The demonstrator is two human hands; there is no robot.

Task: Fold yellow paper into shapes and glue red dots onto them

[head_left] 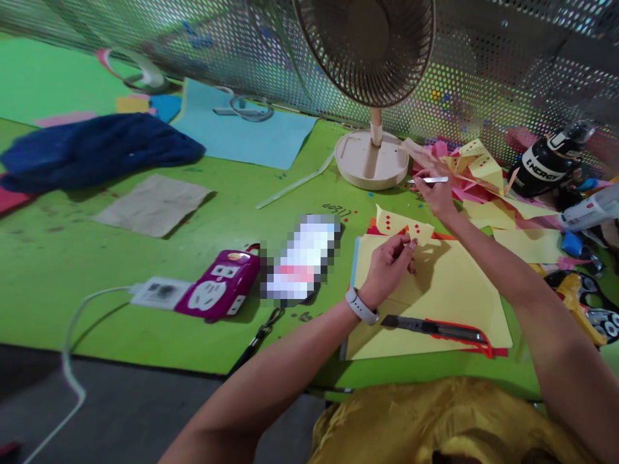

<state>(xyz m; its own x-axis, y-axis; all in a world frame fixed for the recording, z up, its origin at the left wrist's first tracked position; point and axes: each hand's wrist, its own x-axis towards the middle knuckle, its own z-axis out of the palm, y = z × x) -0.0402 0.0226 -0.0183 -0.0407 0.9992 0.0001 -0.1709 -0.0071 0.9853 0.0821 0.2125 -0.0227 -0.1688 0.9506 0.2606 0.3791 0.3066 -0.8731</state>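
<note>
My left hand (391, 264) rests on a stack of yellow paper sheets (449, 296) and pinches a small yellow paper piece (403, 225) that has small cut-out holes showing red. My right hand (438, 190) reaches farther back and grips a thin white pen-like tool (430, 180) near the fan's base. A red and black utility knife (438, 328) lies on the yellow sheets near my left wrist, which wears a white band.
A beige desk fan (370, 71) stands at the back against a perforated metal panel. Yellow and pink paper scraps (483, 177), a black bottle (549, 164) and a glue gun (590, 209) crowd the right. A purple power strip (217, 293), blue cloth (97, 148) and brown paper (155, 205) lie left.
</note>
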